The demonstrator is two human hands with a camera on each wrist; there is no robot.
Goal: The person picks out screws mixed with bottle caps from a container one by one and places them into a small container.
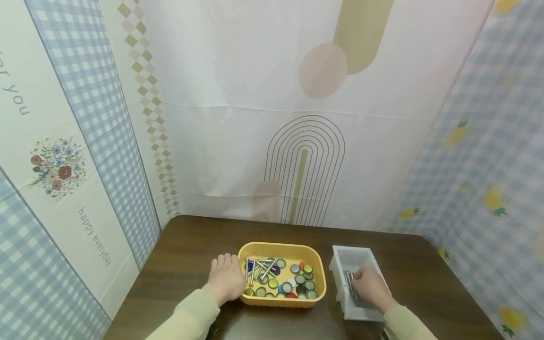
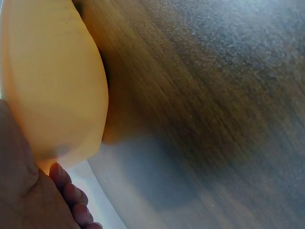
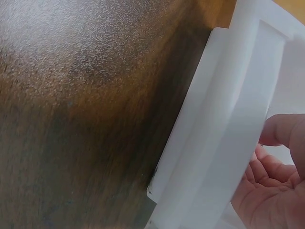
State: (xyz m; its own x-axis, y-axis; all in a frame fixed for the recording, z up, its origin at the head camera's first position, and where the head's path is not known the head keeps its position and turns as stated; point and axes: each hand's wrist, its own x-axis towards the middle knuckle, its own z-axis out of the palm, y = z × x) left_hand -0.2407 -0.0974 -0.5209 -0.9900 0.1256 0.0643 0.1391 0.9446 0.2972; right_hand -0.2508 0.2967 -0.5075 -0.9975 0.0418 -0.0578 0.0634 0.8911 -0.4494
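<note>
A yellow plastic basket [image 1: 282, 303] stands mid-table with silver metal bolts [image 1: 261, 269] at its left side and several bottle caps [image 1: 300, 279] in various colours. My left hand [image 1: 226, 277] rests against the basket's left end. In the left wrist view its fingers [image 2: 76, 194] lie loosely beside the smooth yellow wall. On the right, a white bin [image 1: 359, 312] contains a few more bolts [image 1: 349, 283]. My right hand [image 1: 373, 286] reaches into it, thumb and curled fingertips pinching at the upper end of a bolt. The bin's wall partly hides that hand in the right wrist view.
Both containers stand on a dark brown wooden table [image 1: 199, 236], with a gap between them. A patterned cloth [image 1: 221, 151] hangs behind the table, and checked cloths line the left and right sides.
</note>
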